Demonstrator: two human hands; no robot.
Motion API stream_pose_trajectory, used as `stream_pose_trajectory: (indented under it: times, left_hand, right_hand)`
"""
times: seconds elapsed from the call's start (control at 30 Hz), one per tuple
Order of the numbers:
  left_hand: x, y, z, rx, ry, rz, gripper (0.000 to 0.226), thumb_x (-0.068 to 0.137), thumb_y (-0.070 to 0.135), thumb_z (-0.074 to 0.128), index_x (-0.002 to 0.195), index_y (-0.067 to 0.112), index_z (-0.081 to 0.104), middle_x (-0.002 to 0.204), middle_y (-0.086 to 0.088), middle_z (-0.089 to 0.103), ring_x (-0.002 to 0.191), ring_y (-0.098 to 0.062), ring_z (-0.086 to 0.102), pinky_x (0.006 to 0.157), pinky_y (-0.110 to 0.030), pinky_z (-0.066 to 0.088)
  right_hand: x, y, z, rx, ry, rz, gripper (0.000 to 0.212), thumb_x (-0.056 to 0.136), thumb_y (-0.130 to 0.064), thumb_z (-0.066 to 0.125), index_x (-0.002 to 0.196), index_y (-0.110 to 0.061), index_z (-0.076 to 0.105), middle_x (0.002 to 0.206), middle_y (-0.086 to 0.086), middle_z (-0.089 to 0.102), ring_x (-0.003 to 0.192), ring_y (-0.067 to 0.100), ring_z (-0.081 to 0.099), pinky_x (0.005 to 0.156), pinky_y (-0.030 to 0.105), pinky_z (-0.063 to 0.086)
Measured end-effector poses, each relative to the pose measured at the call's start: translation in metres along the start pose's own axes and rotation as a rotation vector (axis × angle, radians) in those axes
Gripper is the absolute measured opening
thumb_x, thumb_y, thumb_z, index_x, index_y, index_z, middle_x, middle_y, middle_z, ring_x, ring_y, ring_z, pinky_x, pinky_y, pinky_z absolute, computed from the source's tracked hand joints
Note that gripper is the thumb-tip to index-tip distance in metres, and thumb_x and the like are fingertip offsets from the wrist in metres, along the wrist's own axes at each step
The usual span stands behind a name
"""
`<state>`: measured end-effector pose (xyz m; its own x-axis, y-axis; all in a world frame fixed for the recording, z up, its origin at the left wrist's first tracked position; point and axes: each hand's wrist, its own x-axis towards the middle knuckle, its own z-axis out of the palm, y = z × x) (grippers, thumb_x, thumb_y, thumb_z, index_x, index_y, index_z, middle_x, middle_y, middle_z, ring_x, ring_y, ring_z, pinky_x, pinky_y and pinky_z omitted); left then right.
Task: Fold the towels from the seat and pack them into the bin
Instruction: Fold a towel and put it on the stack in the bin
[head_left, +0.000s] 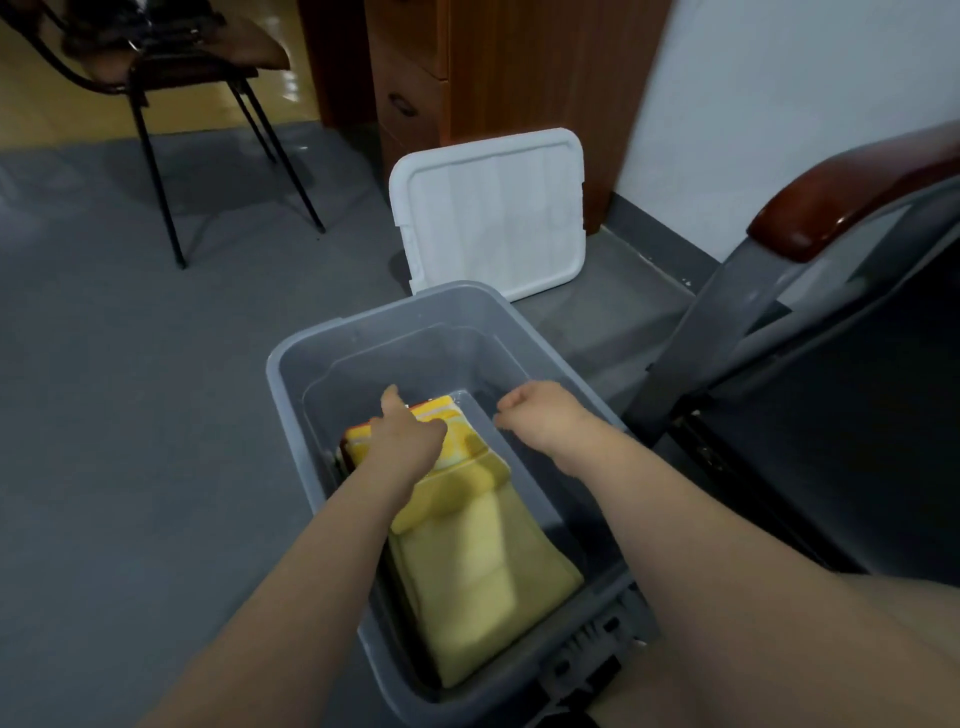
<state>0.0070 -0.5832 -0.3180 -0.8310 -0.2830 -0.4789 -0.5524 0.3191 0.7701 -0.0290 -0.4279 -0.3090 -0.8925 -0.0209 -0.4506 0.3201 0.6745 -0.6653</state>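
Note:
A grey plastic bin (332, 358) stands on the floor in front of me. Inside it lie folded yellow towels (483, 561), stacked along the left side, the top one brighter yellow with a pale stripe. My left hand (408, 431) rests on the far end of the top towel, its fingers hidden below the hand. My right hand (540, 410) hovers inside the bin over its bare right side, fingers loosely curled and holding nothing.
The bin's white lid (493, 213) leans against a wooden cabinet (467, 67) behind the bin. A dark seat with a grey frame and reddish armrest (831, 208) stands at the right. A black-legged chair (171, 73) stands at the far left on the grey floor.

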Motion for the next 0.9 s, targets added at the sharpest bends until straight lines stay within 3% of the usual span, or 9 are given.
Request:
stream_pose_trajectory:
  times: [0.13,0.27,0.37,0.43,0.57,0.63,0.73,0.9]
  left_hand:
    - [-0.015,0.043,0.016,-0.063,-0.042,0.198,0.075,0.092,0.021,0.056,0.158,0.025,0.02,0.145,-0.008,0.049,0.109,-0.023,0.058,0.093,-0.035,0.047]
    - [-0.055,0.106,0.041,-0.044,-0.194,0.383,0.071,0.098,0.02,0.054,0.159,0.024,0.018,0.14,0.001,0.048,0.101,-0.013,0.055,0.081,-0.022,0.042]
    - [-0.087,0.147,0.074,-0.034,-0.275,0.487,0.073,0.101,0.026,0.057,0.16,0.028,0.014,0.158,-0.007,0.036,0.133,-0.024,0.045,0.09,-0.028,0.033]
    - [-0.107,0.167,0.098,-0.006,-0.316,0.548,0.073,0.101,0.022,0.057,0.16,0.028,0.014,0.16,-0.006,0.034,0.14,-0.026,0.04,0.091,-0.028,0.032]
    - [-0.158,0.195,0.158,0.058,-0.433,0.682,0.073,0.098,0.015,0.057,0.159,0.025,0.019,0.154,-0.006,0.041,0.137,-0.025,0.043,0.094,-0.027,0.035]
    - [-0.189,0.206,0.192,0.112,-0.505,0.728,0.073,0.098,0.011,0.052,0.159,0.026,0.017,0.155,-0.009,0.039,0.13,-0.024,0.047,0.086,-0.026,0.038]
    - [-0.236,0.216,0.238,0.178,-0.631,0.799,0.072,0.098,0.007,0.049,0.159,0.026,0.017,0.155,-0.01,0.038,0.117,-0.02,0.049,0.067,-0.021,0.038]
    - [-0.311,0.219,0.313,0.301,-0.782,0.888,0.073,0.096,0.008,0.05,0.159,0.027,0.019,0.149,-0.009,0.044,0.125,-0.025,0.051,0.087,-0.031,0.043]
  right_hand:
    - [-0.021,-0.016,-0.036,0.222,0.172,-0.078,0.009,0.091,-0.009,0.058,0.089,-0.017,0.061,0.095,0.004,0.06,0.086,0.019,0.054,0.069,0.026,0.045]
    - [-0.049,-0.025,-0.09,0.305,0.329,-0.132,0.008,0.094,-0.012,0.054,0.096,-0.016,0.061,0.092,0.004,0.06,0.081,0.017,0.054,0.062,0.022,0.044]
    - [-0.077,-0.012,-0.134,0.316,0.431,-0.146,0.009,0.095,-0.012,0.053,0.096,-0.017,0.061,0.084,-0.002,0.058,0.071,0.011,0.053,0.056,0.018,0.041]
    - [-0.097,0.005,-0.161,0.369,0.501,-0.128,0.009,0.094,-0.013,0.054,0.097,-0.017,0.062,0.084,-0.003,0.058,0.071,0.01,0.052,0.056,0.018,0.041]
    - [-0.145,0.054,-0.212,0.483,0.637,-0.076,0.014,0.094,-0.01,0.056,0.102,-0.012,0.067,0.081,-0.001,0.058,0.068,0.01,0.053,0.057,0.019,0.043]
    - [-0.173,0.084,-0.237,0.511,0.724,-0.031,0.021,0.093,-0.011,0.057,0.11,-0.005,0.068,0.089,0.003,0.06,0.075,0.013,0.055,0.061,0.022,0.046]
    - [-0.214,0.126,-0.268,0.517,0.819,0.073,0.022,0.093,-0.008,0.056,0.109,-0.011,0.071,0.091,0.003,0.066,0.075,0.012,0.057,0.063,0.023,0.047]
    - [-0.279,0.203,-0.307,0.567,0.952,0.227,0.024,0.093,-0.005,0.053,0.103,-0.017,0.072,0.105,0.0,0.07,0.087,0.012,0.062,0.07,0.025,0.051]
